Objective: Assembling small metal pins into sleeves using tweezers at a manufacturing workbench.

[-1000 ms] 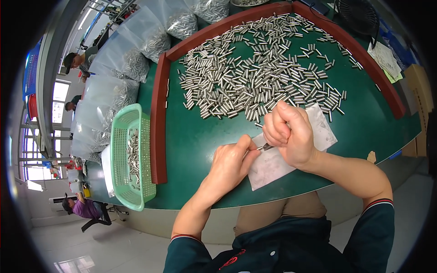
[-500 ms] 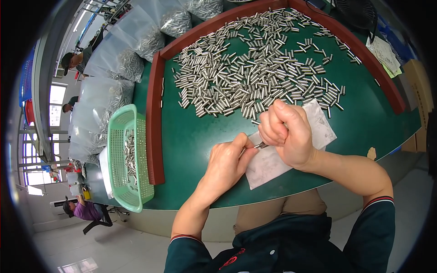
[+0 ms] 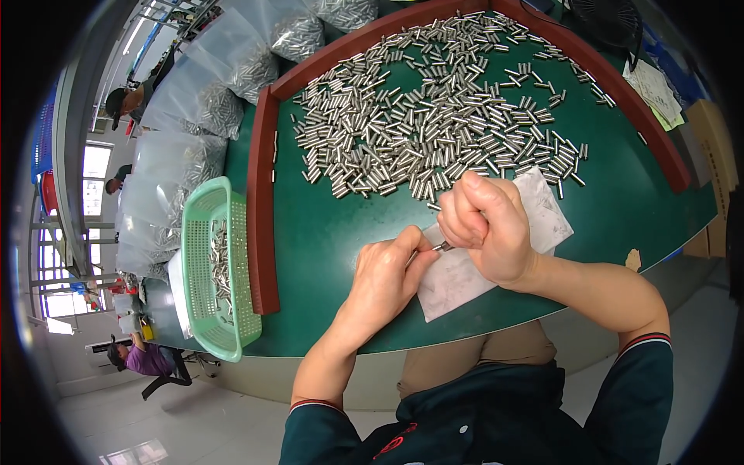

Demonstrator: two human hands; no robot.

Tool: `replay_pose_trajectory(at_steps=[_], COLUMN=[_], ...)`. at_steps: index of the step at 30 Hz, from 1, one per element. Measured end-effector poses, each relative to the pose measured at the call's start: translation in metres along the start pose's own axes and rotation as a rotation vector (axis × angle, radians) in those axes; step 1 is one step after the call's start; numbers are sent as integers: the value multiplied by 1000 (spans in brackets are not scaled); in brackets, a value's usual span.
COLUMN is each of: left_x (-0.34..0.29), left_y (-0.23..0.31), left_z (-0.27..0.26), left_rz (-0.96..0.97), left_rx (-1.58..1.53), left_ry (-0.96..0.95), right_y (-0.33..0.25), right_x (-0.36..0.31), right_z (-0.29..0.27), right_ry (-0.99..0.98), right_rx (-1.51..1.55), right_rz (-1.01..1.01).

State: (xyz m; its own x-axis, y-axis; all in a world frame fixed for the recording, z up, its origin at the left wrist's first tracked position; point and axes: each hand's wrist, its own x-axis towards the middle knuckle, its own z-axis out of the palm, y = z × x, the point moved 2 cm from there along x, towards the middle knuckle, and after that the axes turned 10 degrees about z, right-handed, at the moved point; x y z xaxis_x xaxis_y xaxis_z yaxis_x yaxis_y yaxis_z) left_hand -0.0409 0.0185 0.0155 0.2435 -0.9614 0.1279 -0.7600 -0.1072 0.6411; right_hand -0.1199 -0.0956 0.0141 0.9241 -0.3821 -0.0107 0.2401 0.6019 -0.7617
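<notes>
My left hand (image 3: 387,275) pinches a small metal pin (image 3: 442,246) between thumb and fingertips, just above the table. Close against its right end is my right hand (image 3: 492,232), curled into a fist with the thumb on top. Whatever that fist grips, if anything, is hidden by the fingers. Beneath both hands lies a smudged white cloth or sheet (image 3: 453,291). Beyond them spreads a big heap of short, shiny metal pins (image 3: 434,124) on the green tabletop (image 3: 325,240).
A dark red wooden rail (image 3: 263,209) borders the heap. To its left stands a light green perforated basket (image 3: 246,329) with some pins inside. Clear plastic bags (image 3: 221,108) of metal parts line the far left. Papers (image 3: 651,89) and a black fan (image 3: 608,19) sit at the right.
Both hands keep nearly the same pose and place. The pin stays pinched in my left hand, and the heap looks unchanged.
</notes>
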Motion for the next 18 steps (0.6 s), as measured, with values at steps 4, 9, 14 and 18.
replay_pose_trajectory(at_steps=[4,9,14,18], left_x=[0,0,4,5], left_y=[0,-1,0,3], left_z=[1,0,1,-2], left_rz=[-1,-44,-34,-58], left_rx=[1,-19,-23,-20], left_ry=[7,1,3,-10], right_y=[1,2,4,6], right_x=[-1,0,-3,-6], right_z=[-1,1,1,4], right_ry=[4,-6,-5,-29], right_rx=[-8,-13,-55,-128], right_rz=[1,-10,-36,-63])
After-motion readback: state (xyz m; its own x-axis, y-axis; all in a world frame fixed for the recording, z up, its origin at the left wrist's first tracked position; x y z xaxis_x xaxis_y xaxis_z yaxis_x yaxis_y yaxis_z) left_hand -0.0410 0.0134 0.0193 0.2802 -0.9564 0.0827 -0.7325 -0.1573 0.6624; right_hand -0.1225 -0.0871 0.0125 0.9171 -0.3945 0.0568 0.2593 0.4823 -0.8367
